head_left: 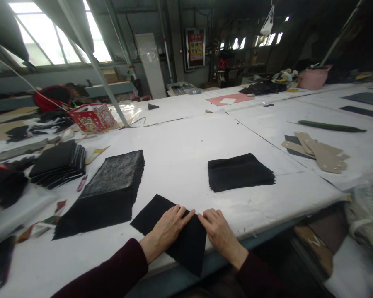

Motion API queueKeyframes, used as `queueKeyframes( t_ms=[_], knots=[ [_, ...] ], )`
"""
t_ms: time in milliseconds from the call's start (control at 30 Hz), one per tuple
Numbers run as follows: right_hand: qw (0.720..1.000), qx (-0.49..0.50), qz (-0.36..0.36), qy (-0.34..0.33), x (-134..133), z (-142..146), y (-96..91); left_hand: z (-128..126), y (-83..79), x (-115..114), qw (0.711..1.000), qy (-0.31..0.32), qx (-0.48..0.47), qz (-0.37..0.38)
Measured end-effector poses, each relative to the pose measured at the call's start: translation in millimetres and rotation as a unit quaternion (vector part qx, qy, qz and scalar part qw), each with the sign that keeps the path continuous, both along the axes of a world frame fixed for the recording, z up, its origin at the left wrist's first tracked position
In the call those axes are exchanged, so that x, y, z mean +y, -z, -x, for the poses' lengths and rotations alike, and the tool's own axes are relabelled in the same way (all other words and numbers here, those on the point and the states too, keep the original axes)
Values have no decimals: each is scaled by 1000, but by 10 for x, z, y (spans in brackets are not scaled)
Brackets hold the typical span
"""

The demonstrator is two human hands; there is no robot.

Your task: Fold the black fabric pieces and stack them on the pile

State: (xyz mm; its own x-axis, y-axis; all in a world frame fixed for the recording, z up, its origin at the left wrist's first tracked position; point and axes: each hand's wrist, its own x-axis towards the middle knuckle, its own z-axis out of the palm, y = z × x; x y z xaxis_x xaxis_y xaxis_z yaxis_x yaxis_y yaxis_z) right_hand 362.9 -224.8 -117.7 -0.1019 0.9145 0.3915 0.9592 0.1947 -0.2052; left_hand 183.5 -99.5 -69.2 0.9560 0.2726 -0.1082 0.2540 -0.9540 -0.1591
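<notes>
A single black fabric piece [155, 215] lies at the near edge of the white table [186, 140], one corner hanging over the edge. My left hand [166, 231] rests flat on it, fingers stretched toward the right. My right hand [219, 236] lies flat on its right edge, fingers pointing left, fingertips almost meeting those of the left hand. A thick stack of black fabric pieces [112, 190] stands just left of my hands. A lower stack of black pieces [239, 171] sits ahead to the right.
Fanned black pieces [59, 163] lie at the far left near a red patterned box [91, 118]. Beige cardboard templates [320, 153] and a long dark green object [331, 126] lie at the right. A pink sheet [230, 99] and a pink tub [313, 77] are far back.
</notes>
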Motion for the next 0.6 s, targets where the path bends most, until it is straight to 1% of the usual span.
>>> queueKeyframes(
  t_ms=[267, 367, 600],
  knots=[
    [1000, 2, 8, 2, -74, -21, -67, -11, 29, -13, 999, 21, -23, 12],
    [1000, 4, 10, 1, -92, -32, -75, -19, 44, -50, 1000, 10, -12, -3],
    [1000, 7, 21, -1, -116, -33, -118, -18, 64, -147, 999, 17, -18, -39]
  ],
)
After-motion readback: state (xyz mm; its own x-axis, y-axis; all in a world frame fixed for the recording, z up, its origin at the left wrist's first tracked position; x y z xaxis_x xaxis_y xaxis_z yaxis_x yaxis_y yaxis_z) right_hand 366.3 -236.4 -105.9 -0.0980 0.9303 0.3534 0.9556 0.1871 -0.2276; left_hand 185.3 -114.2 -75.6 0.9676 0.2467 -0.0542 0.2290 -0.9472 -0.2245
